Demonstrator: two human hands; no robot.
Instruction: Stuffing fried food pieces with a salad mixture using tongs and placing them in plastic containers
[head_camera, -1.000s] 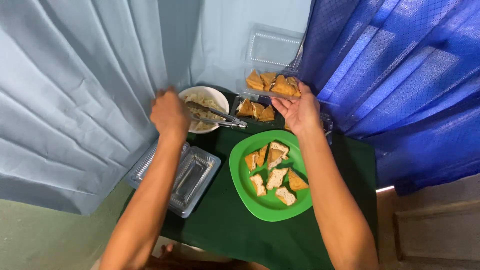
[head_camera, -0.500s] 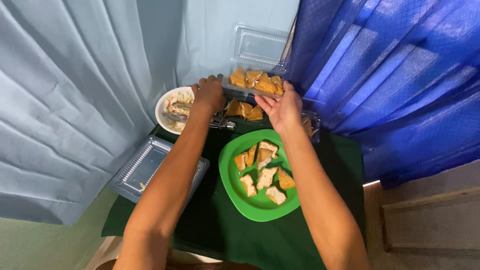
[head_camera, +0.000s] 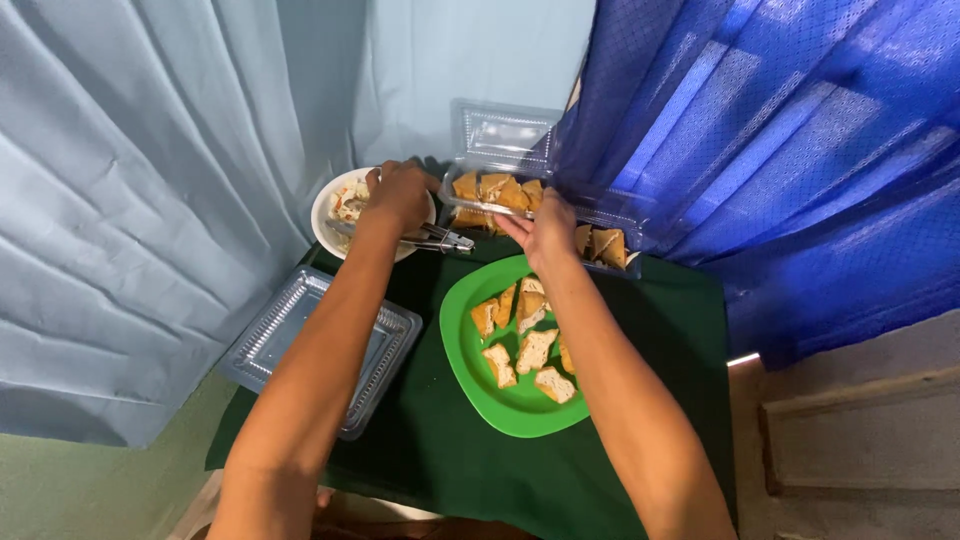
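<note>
While both hands are gripping the clear plastic clamshell container of toast pieces at upper centre, keeping it level matters. Right hand is clasping its front rim just above the green plate; left hand is clenching its left edge by the white bowl. Versus earlier, both hands are sitting closer on the container.

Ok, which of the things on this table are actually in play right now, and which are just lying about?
In play:
- left hand and right hand, both at the clear clamshell box
- toast pieces inside that box
- green plate with cut toast

Lying about:
- white bowl with food
- metal tongs across its rim
- empty clear plastic tray
</note>
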